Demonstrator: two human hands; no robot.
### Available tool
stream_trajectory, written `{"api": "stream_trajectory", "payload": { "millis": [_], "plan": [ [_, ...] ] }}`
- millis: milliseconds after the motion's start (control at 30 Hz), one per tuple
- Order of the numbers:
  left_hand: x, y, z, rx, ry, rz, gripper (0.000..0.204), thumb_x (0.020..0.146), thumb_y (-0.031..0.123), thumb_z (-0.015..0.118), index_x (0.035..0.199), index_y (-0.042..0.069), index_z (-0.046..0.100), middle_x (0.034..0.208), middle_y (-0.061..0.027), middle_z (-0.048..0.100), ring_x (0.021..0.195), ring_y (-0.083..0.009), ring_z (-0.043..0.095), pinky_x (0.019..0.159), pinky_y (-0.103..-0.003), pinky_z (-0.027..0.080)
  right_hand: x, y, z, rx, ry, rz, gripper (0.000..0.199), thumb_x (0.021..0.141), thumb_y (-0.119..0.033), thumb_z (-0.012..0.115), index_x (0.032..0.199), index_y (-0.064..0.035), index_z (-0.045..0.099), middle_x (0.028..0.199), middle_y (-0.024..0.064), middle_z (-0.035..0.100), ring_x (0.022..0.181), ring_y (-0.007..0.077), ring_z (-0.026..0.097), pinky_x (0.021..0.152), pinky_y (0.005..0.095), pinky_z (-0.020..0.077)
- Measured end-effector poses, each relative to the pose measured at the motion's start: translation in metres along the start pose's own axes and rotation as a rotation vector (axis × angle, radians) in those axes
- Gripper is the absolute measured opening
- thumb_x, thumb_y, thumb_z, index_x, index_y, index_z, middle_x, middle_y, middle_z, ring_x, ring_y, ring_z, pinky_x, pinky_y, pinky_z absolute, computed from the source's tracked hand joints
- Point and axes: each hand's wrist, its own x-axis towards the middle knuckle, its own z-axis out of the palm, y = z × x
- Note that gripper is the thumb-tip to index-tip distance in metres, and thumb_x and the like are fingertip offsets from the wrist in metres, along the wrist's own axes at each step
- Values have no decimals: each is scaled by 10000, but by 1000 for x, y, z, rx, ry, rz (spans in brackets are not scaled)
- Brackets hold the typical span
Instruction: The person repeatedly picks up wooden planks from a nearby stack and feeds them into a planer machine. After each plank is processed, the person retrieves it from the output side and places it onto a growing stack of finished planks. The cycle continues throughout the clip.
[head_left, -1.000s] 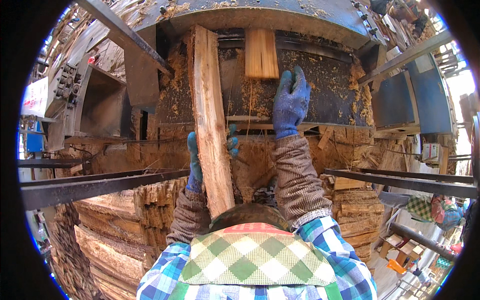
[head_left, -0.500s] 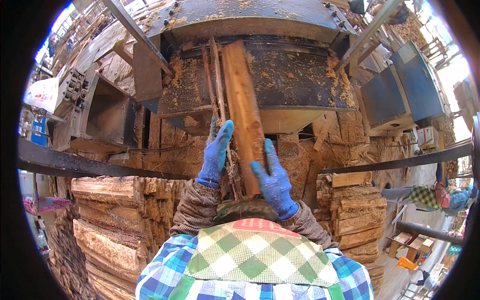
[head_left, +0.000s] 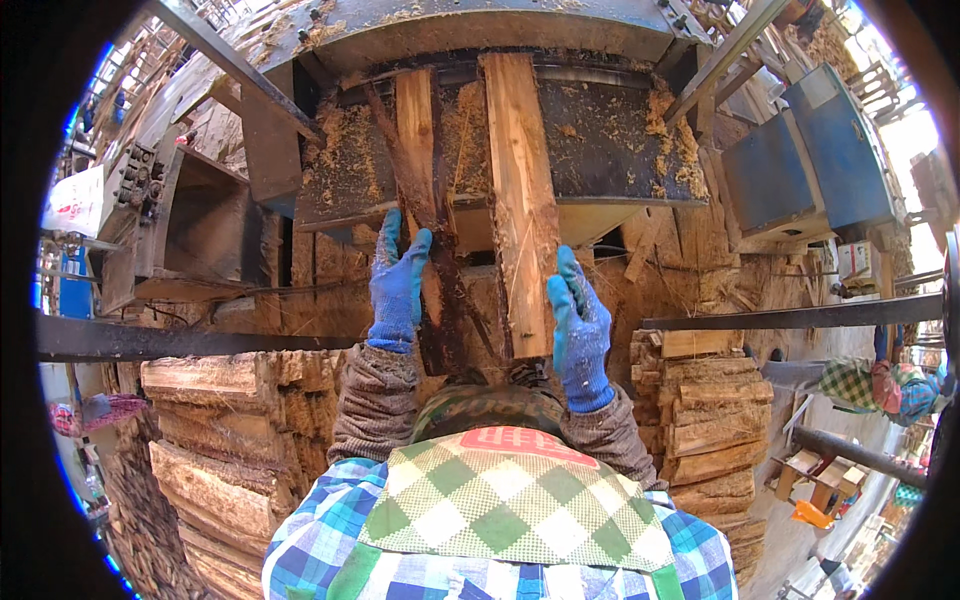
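Both hands wear blue gloves. My left hand (head_left: 398, 285) grips a dark, bark-edged strip of wood (head_left: 420, 180) lying on the sawdust-covered machine table (head_left: 600, 140). My right hand (head_left: 578, 325) lies flat against the right side of a pale wooden plank (head_left: 520, 190) that runs from the machine's dark opening down toward me. The strip and the plank lie side by side, close together, with their far ends under the metal hood (head_left: 480, 30).
Stacks of split wood (head_left: 230, 440) stand at lower left, more stacked pieces (head_left: 710, 420) at lower right. Steel bars (head_left: 150, 338) cross at both sides. A blue metal box (head_left: 825, 150) sits at right. Another person's checked sleeve (head_left: 850, 385) shows at far right.
The plank has slid further into the machine. My left hand moved from the plank to the dark bark strip, and my right hand shifted to the plank's right edge.
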Motion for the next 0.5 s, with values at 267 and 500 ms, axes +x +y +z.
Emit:
{"api": "stream_trajectory", "payload": {
  "millis": [267,500],
  "plan": [
    [-10,34,59,657,271,-17,836,995,357,715,1650,106,259,1610,-235,394,1407,-302,502,1079,-403,492,96,11,37,-472,155,-366,349,1019,-98,655,1347,21,645,1366,205,632,1232,288,631,1044,367,540],
    [9,39,66,1241,280,-216,1227,807,752,734,1674,110,149,1559,-296,440,1321,-330,573,993,-391,531,209,0,77,-901,377,-403,360,1004,-246,666,1295,-34,689,1276,233,639,1126,370,663,956,443,571]
  ]
}}
